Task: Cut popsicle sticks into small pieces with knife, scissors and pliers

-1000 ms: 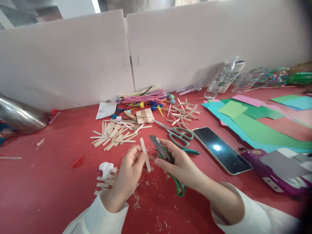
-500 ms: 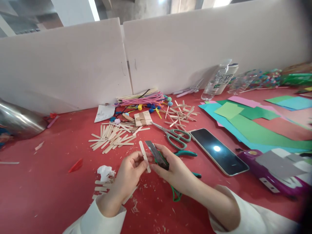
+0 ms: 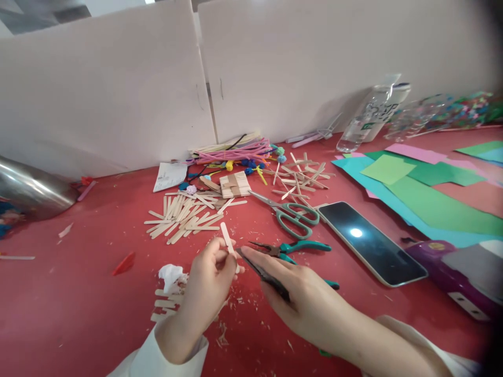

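Between the thumb and fingers of my left hand [image 3: 212, 275] a pale popsicle stick [image 3: 227, 236] is pinched, its top end pointing up and away. My right hand [image 3: 294, 285] is closed around a utility knife [image 3: 271, 281], index finger stretched along its back. The blade's tip comes close to the stick; whether they touch I cannot tell. Under and beyond my right hand lie teal-handled pliers [image 3: 301, 246]. Wood shavings litter the red table [image 3: 94, 309] below my hands. Notched stick pieces [image 3: 162, 303] and a crumpled white tissue [image 3: 172, 277] lie left of my left wrist.
Grey-green scissors [image 3: 296, 217], a phone [image 3: 371, 243] and a purple device [image 3: 451, 272] lie to the right. Loose popsicle sticks [image 3: 181, 217] and pipe cleaners [image 3: 233, 152] spread ahead, before a white partition [image 3: 118, 99]. Coloured paper [image 3: 428, 196] and a bottle [image 3: 361, 123] stand further right.
My right hand has turned over, tilting the knife so its blade now points toward the stick, and moved slightly right and down. My left hand keeps its pinch on the stick. The view has shifted slightly.
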The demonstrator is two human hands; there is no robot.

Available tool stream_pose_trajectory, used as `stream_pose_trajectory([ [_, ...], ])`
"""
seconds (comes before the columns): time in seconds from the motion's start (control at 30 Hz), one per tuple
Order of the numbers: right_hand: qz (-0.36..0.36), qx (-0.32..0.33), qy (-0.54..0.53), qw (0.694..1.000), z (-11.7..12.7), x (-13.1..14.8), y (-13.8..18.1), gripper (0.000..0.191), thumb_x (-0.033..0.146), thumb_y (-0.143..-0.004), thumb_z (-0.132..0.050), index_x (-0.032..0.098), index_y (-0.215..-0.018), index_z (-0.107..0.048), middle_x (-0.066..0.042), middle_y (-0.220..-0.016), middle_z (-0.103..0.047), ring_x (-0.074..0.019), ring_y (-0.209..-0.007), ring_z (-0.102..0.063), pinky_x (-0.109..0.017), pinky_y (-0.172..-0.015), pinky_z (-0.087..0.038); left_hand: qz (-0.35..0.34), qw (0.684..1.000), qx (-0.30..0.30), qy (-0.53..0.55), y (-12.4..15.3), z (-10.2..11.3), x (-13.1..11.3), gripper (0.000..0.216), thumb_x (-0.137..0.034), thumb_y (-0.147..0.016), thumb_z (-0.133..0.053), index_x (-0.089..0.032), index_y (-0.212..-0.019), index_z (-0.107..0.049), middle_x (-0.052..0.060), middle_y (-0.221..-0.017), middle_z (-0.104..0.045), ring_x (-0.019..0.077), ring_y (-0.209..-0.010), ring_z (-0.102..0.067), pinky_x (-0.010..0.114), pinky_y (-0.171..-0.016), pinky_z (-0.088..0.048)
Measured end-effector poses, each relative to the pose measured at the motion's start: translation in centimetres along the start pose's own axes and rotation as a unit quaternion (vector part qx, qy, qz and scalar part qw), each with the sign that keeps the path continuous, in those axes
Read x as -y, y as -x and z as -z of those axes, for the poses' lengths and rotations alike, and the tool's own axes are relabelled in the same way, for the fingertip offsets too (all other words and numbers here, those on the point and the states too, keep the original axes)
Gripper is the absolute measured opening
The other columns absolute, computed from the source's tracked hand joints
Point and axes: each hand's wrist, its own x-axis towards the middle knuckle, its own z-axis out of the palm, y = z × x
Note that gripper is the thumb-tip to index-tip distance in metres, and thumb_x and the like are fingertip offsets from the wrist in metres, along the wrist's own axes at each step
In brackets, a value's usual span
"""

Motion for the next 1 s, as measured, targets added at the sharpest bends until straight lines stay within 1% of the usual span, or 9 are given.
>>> stream_pose_trajectory([
  [0.13,0.003,-0.002,0.012,1.000,-0.21,-0.08,0.05,0.055,0.010,-0.082,-0.036,0.017,-0.135,-0.044,-0.013,-0.103,-0.070,-0.0251,-0.088,-0.069,-0.038,-0.071,-0.058,0.001,0.999,0.010,-0.034,0.02,-0.07,-0.12,0.011,-0.031,-0.083,-0.050,-0.021,-0.088,-0.052,-0.002,-0.062,-0.062,0.0160,-0.058,-0.060,0.024,-0.055,-0.044],
  [0.33,0.007,0.000,0.009,1.000,-0.21,-0.16,-0.05,0.053,0.010,-0.082,-0.035,0.011,-0.134,-0.047,-0.017,-0.100,-0.070,-0.0276,-0.084,-0.070,-0.042,-0.068,-0.058,-0.015,0.998,0.011,-0.067,0.22,-0.06,-0.18,0.013,-0.031,-0.085,-0.047,-0.021,-0.091,-0.053,-0.002,-0.062,-0.062,0.0162,-0.058,-0.059,0.024,-0.056,-0.043],
  [0.47,0.005,-0.002,0.012,1.000,-0.21,-0.12,-0.05,0.054,0.009,-0.081,-0.034,0.012,-0.134,-0.046,-0.016,-0.099,-0.070,-0.0268,-0.083,-0.070,-0.040,-0.066,-0.059,-0.023,0.998,0.007,-0.065,0.26,0.01,-0.08,0.011,-0.031,-0.085,-0.049,-0.022,-0.090,-0.054,-0.002,-0.060,-0.062,0.0169,-0.059,-0.061,0.024,-0.055,-0.043],
  [0.6,0.000,0.007,0.016,1.000,-0.23,-0.14,0.00,0.055,0.009,-0.080,-0.036,0.013,-0.134,-0.047,-0.016,-0.098,-0.070,-0.0270,-0.085,-0.070,-0.040,-0.068,-0.058,-0.039,0.996,-0.004,-0.074,0.27,0.03,-0.20,0.007,-0.028,-0.082,-0.053,-0.022,-0.085,-0.055,-0.003,-0.057,-0.059,0.0164,-0.056,-0.059,0.023,-0.054,-0.040],
  [0.7,-0.008,0.009,0.017,1.000,-0.30,-0.15,0.03,0.055,0.009,-0.081,-0.036,0.014,-0.135,-0.046,-0.015,-0.099,-0.070,-0.0264,-0.086,-0.069,-0.039,-0.069,-0.058,-0.056,0.992,-0.006,-0.113,0.32,0.01,-0.32,0.006,-0.028,-0.083,-0.050,-0.023,-0.083,-0.054,-0.003,-0.056,-0.057,0.0143,-0.049,-0.051,0.022,-0.050,-0.035],
  [0.8,-0.017,0.006,0.024,1.000,-0.30,-0.04,0.10,0.054,0.010,-0.082,-0.036,0.015,-0.135,-0.046,-0.013,-0.097,-0.071,-0.0243,-0.081,-0.070,-0.038,-0.067,-0.058,-0.064,0.986,-0.005,-0.151,0.41,-0.05,-0.42,0.008,-0.029,-0.085,-0.045,-0.023,-0.083,-0.051,-0.004,-0.055,-0.054,0.0124,-0.043,-0.042,0.022,-0.047,-0.031],
  [1.0,-0.029,0.010,0.038,0.999,-0.10,0.26,0.16,0.056,0.008,-0.082,-0.039,0.018,-0.136,-0.045,-0.010,-0.098,-0.071,-0.0214,-0.082,-0.070,-0.034,-0.069,-0.058,-0.073,0.980,-0.004,-0.185,0.56,-0.09,-0.64,0.011,-0.030,-0.087,-0.041,-0.022,-0.084,-0.049,-0.005,-0.055,-0.052,0.0125,-0.044,-0.042,0.021,-0.048,-0.030],
])
